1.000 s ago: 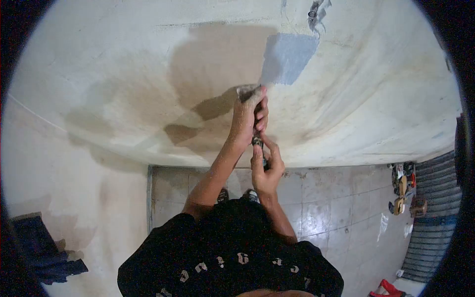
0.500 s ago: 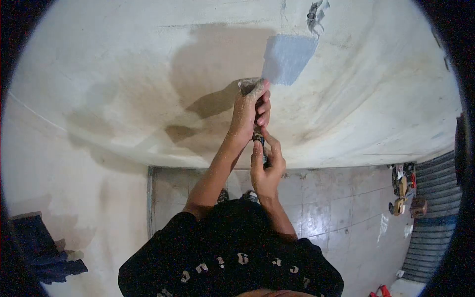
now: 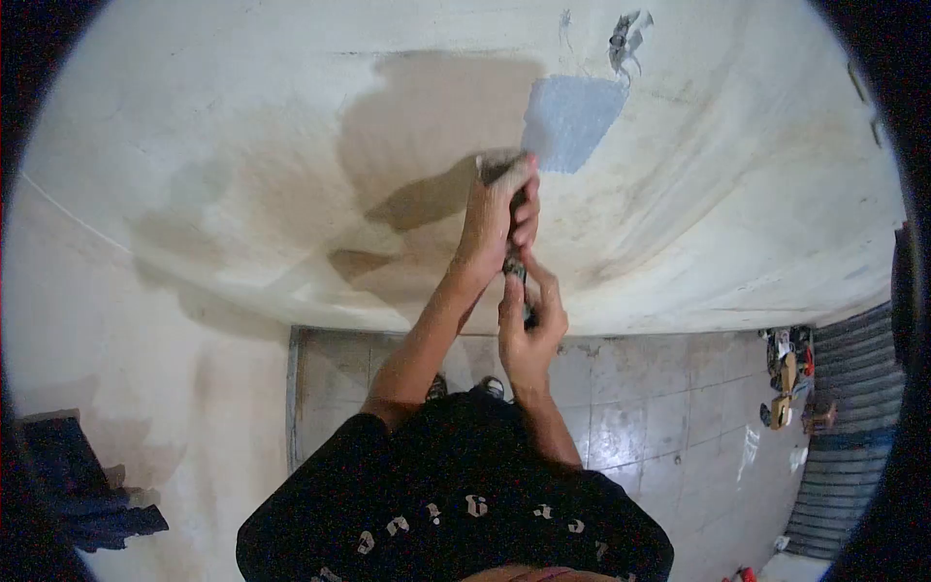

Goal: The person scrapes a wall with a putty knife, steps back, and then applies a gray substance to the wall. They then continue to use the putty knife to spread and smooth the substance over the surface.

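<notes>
My left hand (image 3: pixel 499 209) is wrapped around the upper part of a dark, dusty tool (image 3: pixel 514 264), close to the wall. A broad, pale-grey end (image 3: pixel 499 160) shows above that hand, near the thumb; the tool's exact kind is hidden by my fingers. Lower down, my right hand (image 3: pixel 533 330) pinches the tool's dark lower part between thumb and fingers. Pale dust coats my left hand and forearm. Just up and right of my left fingertips is a blue-grey patch (image 3: pixel 577 121) on the off-white wall (image 3: pixel 698 194).
Above the patch, a ragged hole (image 3: pixel 626 44) breaks the wall. Dark cloth (image 3: pixel 82 485) hangs at the left. Grey floor tiles (image 3: pixel 669 407) lie below, with several small items (image 3: pixel 784 373) by a ribbed metal shutter (image 3: pixel 844 417) at the right.
The view has shifted slightly, so wall and hands sit a little lower and further right. Both hands keep the same hold on the tool.
</notes>
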A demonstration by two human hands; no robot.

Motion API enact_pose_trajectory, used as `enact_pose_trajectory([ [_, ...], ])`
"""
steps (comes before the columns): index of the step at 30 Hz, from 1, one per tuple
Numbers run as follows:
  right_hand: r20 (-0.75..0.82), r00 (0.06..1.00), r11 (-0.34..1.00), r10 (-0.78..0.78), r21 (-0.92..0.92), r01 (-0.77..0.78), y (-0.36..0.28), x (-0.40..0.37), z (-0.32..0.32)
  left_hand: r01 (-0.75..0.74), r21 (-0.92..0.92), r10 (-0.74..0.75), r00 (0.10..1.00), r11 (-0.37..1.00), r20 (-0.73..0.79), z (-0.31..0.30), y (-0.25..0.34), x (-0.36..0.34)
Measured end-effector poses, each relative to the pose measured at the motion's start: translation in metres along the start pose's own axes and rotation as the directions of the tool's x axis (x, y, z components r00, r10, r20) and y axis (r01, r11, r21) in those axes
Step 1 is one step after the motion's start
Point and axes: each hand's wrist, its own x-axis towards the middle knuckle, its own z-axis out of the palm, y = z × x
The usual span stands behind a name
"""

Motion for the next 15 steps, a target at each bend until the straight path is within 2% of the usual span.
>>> enact_pose_trajectory([
  [2, 0.007, 0.999, 0.999, 0.038, 0.029, -0.039, -0.007, 0.004, 0.0, -0.042, 0.018, 0.042, 0.999, 0.999, 0.012, 0.006, 0.008, 0.003],
  [5, -0.002, 1.0, 0.999, -0.002, 0.049, 0.002, 0.007, -0.004, 0.004, 0.03, 0.047, -0.028, 0.999, 0.998, -0.031, -0.005, -0.006, -0.001],
  [6, -0.011, 1.0, 0.999, -0.026, 0.033, 0.027, 0.009, -0.004, 0.004, 0.082, -0.013, -0.082, 0.996, 0.997, -0.038, -0.007, -0.009, -0.001],
  [10, 0.003, 0.998, 0.998, 0.066, 0.017, -0.067, -0.019, 0.009, 0.001, 0.031, -0.008, -0.031, 0.999, 0.999, -0.033, 0.004, 0.004, 0.0],
  [12, -0.001, 1.0, 1.0, 0.016, 0.004, -0.016, -0.009, 0.003, 0.001, 0.016, 0.021, -0.015, 0.999, 1.0, -0.032, 0.002, 0.005, 0.0],
  [15, 0.009, 1.0, 1.0, 0.022, -0.008, -0.022, -0.001, -0.002, 0.001, 0.118, -0.028, -0.12, 0.991, 0.993, -0.053, -0.008, -0.01, -0.002],
])
